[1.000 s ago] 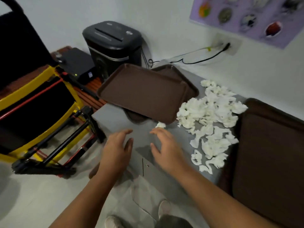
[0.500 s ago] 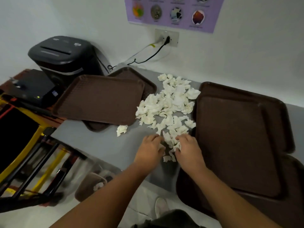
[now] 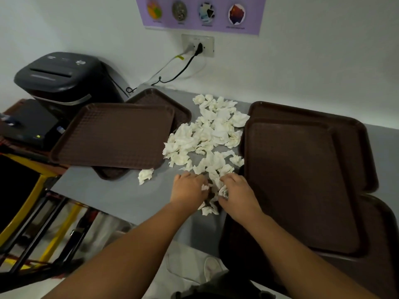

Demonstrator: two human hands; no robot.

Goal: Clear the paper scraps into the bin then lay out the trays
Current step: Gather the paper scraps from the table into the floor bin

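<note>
The left trays (image 3: 112, 134) sit stacked by the table's (image 3: 108, 197) left edge. They look like stiff plastic, so probably easy to lift by the rims. The paper scraps (image 3: 207, 134) are piled mid-table between the stacks. They're crumpled, soft and feather-light, so I'd bunch them from both sides. The left hand (image 3: 187, 188) and right hand (image 3: 237, 193) both curl their fingers around scraps at the pile's near end. The right trays (image 3: 298, 180) sit toward the right edge.
</note>
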